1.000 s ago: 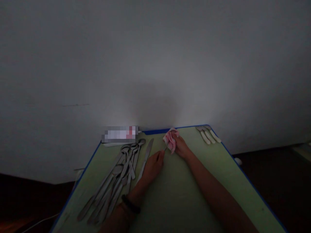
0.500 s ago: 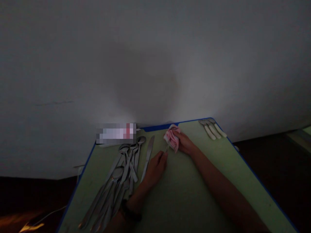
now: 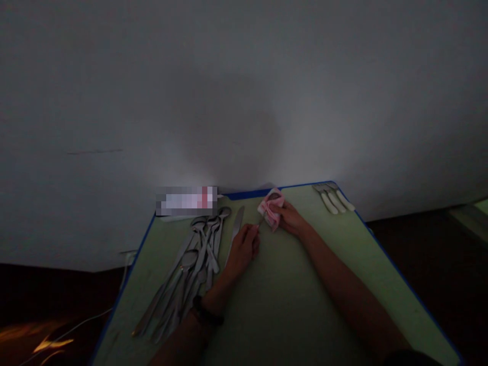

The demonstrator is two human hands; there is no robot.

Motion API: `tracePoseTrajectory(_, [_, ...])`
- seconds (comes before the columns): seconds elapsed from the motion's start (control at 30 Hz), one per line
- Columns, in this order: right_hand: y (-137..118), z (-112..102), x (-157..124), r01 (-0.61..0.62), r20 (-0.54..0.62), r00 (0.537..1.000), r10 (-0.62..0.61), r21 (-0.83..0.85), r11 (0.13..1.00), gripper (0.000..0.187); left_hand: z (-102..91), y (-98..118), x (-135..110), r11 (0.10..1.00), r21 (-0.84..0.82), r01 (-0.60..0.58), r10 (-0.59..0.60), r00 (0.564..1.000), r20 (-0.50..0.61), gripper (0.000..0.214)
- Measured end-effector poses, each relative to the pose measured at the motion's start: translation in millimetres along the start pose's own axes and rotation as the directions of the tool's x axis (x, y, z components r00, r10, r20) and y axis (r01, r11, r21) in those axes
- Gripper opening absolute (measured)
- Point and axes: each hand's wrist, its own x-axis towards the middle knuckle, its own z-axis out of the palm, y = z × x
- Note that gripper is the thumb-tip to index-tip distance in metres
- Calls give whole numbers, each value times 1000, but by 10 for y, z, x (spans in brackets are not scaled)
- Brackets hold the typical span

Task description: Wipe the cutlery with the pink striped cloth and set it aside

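Note:
In the head view my left hand (image 3: 246, 244) is closed on the handle of a spoon (image 3: 274, 196), whose dim rounded bowl shows at the top of a pink and white cloth (image 3: 271, 217). My right hand (image 3: 290, 217) grips the cloth, wrapped round the spoon's upper part. Both hands are held above the green tabletop. A table knife (image 3: 238, 223) lies just left of my left hand, partly hidden by it. Further left is a loose pile of metal spoons and other cutlery (image 3: 198, 254).
Three forks (image 3: 333, 199) with pale handles lie side by side at the table's back right. A blurred-out white object (image 3: 186, 202) stands at the back left. The green table (image 3: 305, 315) has a blue edge and meets a grey wall (image 3: 244, 101). A thin cable (image 3: 87, 320) hangs at left.
The cloth has shifted on the spoon, and its bowl now shows at the top. Both hands stay close together. The whole view has tilted slightly, moving the table a little upward.

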Motion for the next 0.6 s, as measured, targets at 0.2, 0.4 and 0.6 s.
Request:
tracePoseTrajectory(0.2, [48,28,6,170,-102,979,-175,-54,984,29,-65,47,40,996,56,-72,76,994,-78,30])
tracePoseTrajectory(0.4, [129,55,-22,188,-255,948,-192,-40,981,24,-63,30,56,999,-13,-35,34,999,-35,34])
tracePoseTrajectory(0.6, [56,66,4,121,-172,978,-116,18,993,25,-70,17,65,996,-84,10,-16,997,-71,34])
